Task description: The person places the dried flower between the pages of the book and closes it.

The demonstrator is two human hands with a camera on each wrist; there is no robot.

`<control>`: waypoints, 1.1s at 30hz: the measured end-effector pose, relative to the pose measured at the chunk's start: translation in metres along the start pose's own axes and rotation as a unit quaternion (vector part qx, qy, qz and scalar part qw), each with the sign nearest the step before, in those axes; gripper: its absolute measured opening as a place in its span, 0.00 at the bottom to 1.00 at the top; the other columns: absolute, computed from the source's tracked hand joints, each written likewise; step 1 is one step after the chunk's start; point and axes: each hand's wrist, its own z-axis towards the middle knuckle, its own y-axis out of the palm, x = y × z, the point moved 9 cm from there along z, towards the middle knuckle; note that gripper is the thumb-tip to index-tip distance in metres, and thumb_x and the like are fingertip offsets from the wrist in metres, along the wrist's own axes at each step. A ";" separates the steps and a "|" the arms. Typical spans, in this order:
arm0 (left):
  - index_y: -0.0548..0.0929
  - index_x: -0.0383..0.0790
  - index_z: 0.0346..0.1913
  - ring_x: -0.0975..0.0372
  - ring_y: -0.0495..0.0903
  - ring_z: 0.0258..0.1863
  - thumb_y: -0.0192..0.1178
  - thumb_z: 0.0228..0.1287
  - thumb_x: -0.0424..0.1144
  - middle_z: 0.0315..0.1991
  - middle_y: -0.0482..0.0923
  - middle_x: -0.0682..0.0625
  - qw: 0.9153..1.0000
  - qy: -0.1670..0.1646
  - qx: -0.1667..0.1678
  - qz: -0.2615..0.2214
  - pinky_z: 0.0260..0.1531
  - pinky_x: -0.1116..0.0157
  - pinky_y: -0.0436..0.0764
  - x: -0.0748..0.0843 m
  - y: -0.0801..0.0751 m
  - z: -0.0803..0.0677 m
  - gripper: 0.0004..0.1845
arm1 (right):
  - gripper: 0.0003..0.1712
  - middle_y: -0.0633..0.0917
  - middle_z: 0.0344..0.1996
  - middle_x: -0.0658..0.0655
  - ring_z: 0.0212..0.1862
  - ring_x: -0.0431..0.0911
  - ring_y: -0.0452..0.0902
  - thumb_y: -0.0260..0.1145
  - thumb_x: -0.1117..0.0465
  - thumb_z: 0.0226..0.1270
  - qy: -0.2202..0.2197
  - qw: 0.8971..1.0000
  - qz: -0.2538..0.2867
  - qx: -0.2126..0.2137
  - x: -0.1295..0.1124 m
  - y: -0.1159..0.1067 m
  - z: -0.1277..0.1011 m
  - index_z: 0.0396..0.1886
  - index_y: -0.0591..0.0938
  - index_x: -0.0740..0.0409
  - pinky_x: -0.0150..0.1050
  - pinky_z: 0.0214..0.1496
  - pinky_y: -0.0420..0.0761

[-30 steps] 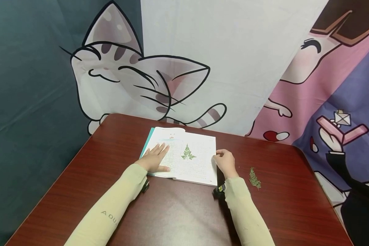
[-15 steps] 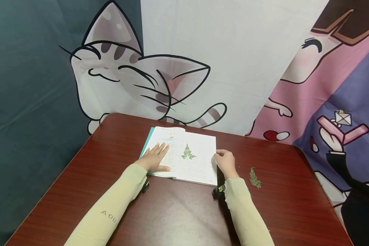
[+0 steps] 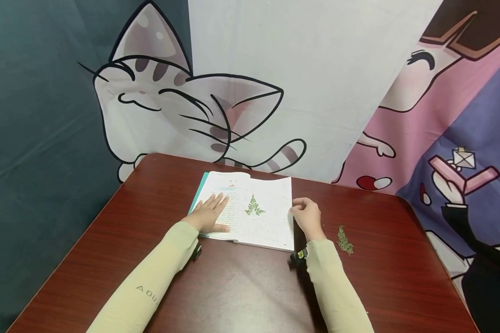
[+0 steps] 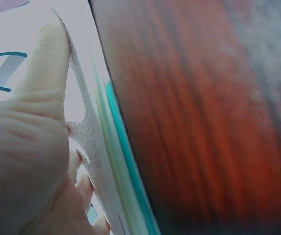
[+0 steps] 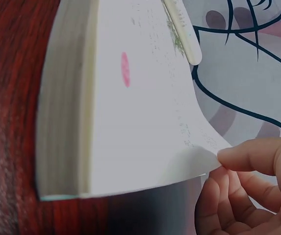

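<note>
An open book [image 3: 271, 222] lies on the dark red table [image 3: 233, 286]. A pressed green fern leaf [image 3: 254, 206] rests on its right page. My left hand [image 3: 210, 213] lies flat on the left page [image 4: 12, 58], fingers straight. At the book's right edge my right hand [image 3: 306, 217] pinches a page [image 5: 145, 122] between thumb and fingertips [image 5: 250, 156], and that page is lifted a little off the block of pages [image 5: 64, 112].
A second fern sprig [image 3: 344, 240] lies on the table right of my right wrist. Cartoon cloth backdrops, one with a cat [image 3: 171, 106], hang close behind the table's far edge.
The right page's outer edge has risen slightly under my right hand's pinch. My left hand has stayed in place.
</note>
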 end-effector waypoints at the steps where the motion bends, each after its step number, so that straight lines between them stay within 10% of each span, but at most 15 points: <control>1: 0.43 0.38 0.82 0.43 0.34 0.80 0.61 0.68 0.63 0.82 0.35 0.38 1.000 0.000 -0.001 -0.001 0.74 0.38 0.41 0.002 -0.002 -0.001 0.55 | 0.15 0.86 0.32 0.60 0.31 0.48 0.80 0.66 0.68 0.61 0.001 1.000 0.003 -0.002 0.000 0.000 0.000 0.48 0.85 0.65 0.33 0.30 0.76; 12: 0.44 0.35 0.82 0.42 0.37 0.80 0.61 0.69 0.60 0.82 0.37 0.36 1.000 0.006 0.007 0.008 0.74 0.39 0.43 0.006 -0.006 -0.007 0.53 | 0.13 0.84 0.38 0.62 0.35 0.48 0.80 0.65 0.66 0.67 0.034 0.994 0.099 -0.040 0.001 0.005 0.001 0.48 0.85 0.66 0.39 0.40 0.86; 33: 0.44 0.37 0.82 0.42 0.36 0.80 0.60 0.68 0.62 0.82 0.37 0.37 1.000 0.006 0.011 0.004 0.74 0.38 0.42 0.005 -0.005 -0.006 0.54 | 0.16 0.84 0.42 0.56 0.35 0.43 0.81 0.59 0.62 0.78 -0.029 0.949 0.294 -0.112 -0.036 0.018 -0.005 0.57 0.81 0.67 0.34 0.39 0.84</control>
